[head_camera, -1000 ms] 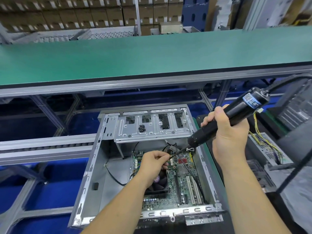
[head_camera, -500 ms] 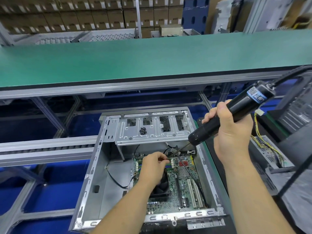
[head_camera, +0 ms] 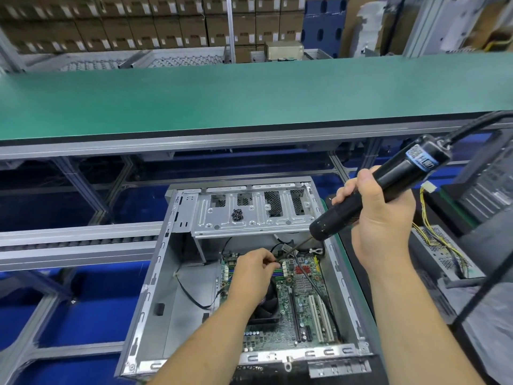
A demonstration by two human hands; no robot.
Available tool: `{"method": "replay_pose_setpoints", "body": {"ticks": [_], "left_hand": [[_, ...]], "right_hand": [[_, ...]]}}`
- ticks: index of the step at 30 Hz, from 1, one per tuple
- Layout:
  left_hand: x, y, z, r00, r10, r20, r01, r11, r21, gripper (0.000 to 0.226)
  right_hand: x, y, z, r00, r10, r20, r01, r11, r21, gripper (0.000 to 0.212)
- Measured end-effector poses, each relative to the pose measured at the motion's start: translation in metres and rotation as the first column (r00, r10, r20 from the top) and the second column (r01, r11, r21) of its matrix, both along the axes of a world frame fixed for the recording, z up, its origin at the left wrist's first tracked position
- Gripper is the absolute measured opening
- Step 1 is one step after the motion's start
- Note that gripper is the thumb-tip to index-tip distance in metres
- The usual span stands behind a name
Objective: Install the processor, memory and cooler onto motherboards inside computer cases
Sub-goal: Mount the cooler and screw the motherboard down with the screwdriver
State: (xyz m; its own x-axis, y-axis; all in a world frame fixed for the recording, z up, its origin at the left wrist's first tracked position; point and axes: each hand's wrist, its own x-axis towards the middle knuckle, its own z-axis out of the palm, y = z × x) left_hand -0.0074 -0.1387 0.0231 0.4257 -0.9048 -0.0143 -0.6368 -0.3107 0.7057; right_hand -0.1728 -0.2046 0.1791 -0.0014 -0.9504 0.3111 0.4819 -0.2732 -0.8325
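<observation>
An open grey computer case [head_camera: 155, 276] lies in front of me with a green motherboard [head_camera: 299, 307] in its floor. A black cooler fan [head_camera: 266, 308] sits on the board, partly hidden under my left wrist. My left hand [head_camera: 251, 269] reaches into the case and pinches the thin bit near the cooler's far corner. My right hand [head_camera: 380, 215] grips a black electric screwdriver [head_camera: 383, 184], tilted down to the left so its bit meets my left fingers. Memory slots show in blue and green beside my left hand.
A small heap of dark screws [head_camera: 236, 214] lies on the case's drive bracket [head_camera: 255, 215]. A green conveyor belt [head_camera: 249, 98] runs across behind. Another case with yellow wires [head_camera: 441, 245] stands at the right. The screwdriver's cable [head_camera: 477, 126] leads off to the upper right.
The view has shifted slightly, so the case sits a little lower in the frame. Both hands keep their hold, with the screwdriver bit still at the left fingers.
</observation>
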Motion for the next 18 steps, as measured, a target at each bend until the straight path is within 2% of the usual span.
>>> {"method": "replay_pose_setpoints", "body": {"ticks": [8, 18], "left_hand": [[-0.0019, -0.0007, 0.0011, 1.000, -0.010, 0.002, 0.010, 1.000, -0.002, 0.004], [-0.0019, -0.0016, 0.0005, 0.999, -0.030, 0.035, 0.031, 0.999, -0.011, 0.010]], "right_hand": [[-0.0003, -0.0010, -0.0001, 1.000, 0.017, -0.009, -0.017, 1.000, -0.014, 0.013], [0.0079, 0.0043, 0.0003, 0.991, 0.063, -0.121, -0.079, 0.988, -0.136, 0.012]]}}
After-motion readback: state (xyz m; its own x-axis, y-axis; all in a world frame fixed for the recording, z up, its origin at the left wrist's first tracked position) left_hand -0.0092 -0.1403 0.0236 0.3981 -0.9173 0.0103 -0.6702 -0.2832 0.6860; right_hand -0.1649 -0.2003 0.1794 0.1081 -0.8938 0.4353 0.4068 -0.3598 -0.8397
